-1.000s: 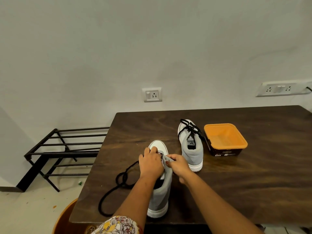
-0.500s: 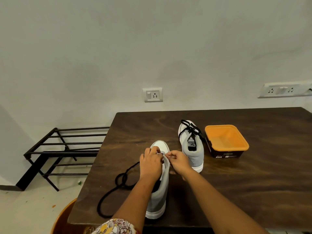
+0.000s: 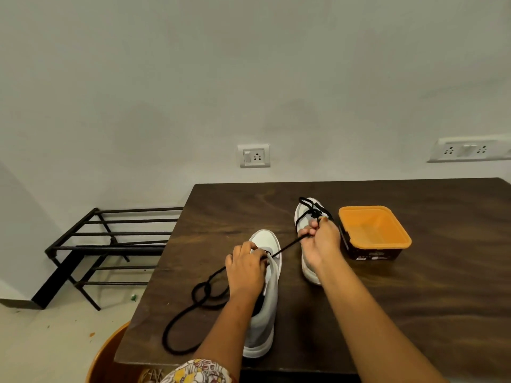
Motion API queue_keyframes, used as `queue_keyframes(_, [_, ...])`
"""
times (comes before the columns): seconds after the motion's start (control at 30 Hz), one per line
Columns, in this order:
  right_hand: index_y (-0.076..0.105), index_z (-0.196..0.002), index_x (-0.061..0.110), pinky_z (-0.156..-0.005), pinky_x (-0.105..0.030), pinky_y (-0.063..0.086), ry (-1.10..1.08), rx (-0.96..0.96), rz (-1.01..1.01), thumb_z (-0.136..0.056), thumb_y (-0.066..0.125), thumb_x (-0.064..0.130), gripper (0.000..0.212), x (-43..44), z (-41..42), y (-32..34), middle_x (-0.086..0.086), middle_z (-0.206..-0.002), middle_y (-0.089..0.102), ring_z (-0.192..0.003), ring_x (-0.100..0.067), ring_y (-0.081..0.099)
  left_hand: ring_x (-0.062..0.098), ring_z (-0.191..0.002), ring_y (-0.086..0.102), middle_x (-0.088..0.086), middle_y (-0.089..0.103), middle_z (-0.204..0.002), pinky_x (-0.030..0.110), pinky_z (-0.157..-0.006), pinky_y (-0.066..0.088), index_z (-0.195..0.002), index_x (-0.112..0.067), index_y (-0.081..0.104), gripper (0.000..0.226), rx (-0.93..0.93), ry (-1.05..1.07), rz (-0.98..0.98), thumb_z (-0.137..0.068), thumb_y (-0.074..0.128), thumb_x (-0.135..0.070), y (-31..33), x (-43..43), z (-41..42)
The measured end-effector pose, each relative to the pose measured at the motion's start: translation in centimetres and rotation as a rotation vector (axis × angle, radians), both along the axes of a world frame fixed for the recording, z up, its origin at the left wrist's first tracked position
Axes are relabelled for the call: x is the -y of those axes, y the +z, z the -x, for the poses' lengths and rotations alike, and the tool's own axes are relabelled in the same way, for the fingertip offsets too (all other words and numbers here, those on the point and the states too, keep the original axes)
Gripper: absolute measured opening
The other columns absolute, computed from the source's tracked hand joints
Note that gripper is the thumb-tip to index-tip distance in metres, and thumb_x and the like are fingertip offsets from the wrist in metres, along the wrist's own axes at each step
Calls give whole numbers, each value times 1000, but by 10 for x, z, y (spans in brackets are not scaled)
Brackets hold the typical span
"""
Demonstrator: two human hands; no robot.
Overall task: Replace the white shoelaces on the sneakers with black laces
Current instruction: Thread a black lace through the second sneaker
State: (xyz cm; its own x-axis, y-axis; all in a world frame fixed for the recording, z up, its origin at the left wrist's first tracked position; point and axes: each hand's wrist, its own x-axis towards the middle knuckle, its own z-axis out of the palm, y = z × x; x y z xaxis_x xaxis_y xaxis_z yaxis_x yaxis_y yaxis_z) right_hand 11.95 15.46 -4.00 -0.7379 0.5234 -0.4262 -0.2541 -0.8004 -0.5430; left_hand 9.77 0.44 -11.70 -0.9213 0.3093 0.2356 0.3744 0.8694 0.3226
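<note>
Right grip pinches black lace, left grip holds sneaker; orange tub beside.

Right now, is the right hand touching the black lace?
Touching. The head view shows the right hand pinching the taut lace that runs from the near sneaker.

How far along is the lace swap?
Done: the far sneaker is laced in black. In hand: the right hand pulls the second black lace taut from the front of the near sneaker; the left hand holds that shoe. Left: most of the lace lies unthreaded on the table.
</note>
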Motion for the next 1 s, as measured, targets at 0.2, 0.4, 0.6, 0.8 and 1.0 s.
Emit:
queue_keyframes(0.2, [53,-78,18,-59,-24,39,667,487,-1516,-100,43,20,24,-22,-18,-2,1,-76,55,-71,-17,54,14,-112,44,-11,51,-117,31,-93,32,-108,-31,64,21,26,56,1,-94,50,-37,2,1,-1])
queue_keyframes(0.4, [66,-82,21,-76,-27,39,1091,548,-1787,-99,46,29,28,15,-37,-37,-2,-91,65,-93,-22,59,14,-112,44,-11,51,-119,30,-92,32,-111,-31,61,22,20,73,34,-95,48,-36,2,2,-3])
queue_keyframes(0.6, [57,-76,20,-70,-16,39,412,7,-832,-103,37,24,34,12,-40,8,10,-103,66,-82,0,49,14,-112,44,-10,51,-121,30,-92,33,-116,-32,59,25,20,59,52,-97,43,-35,1,3,-5])
queue_keyframes(0.8, [45,-74,18,-51,-20,42,364,-297,-255,-103,32,30,35,4,-38,52,4,-53,42,-44,-7,41,14,-112,44,-10,53,-120,29,-92,31,-114,-32,59,24,9,65,44,-97,43,-34,1,1,-4])
queue_keyframes(1.0, [63,-106,7,-76,-29,42,1083,830,-1713,-101,40,35,36,-3,-47,-13,-13,-101,63,-88,-23,58,14,-118,38,-11,47,-124,30,-96,28,-110,-33,61,21,-22,95,45,-94,47,-37,-3,2,-4])
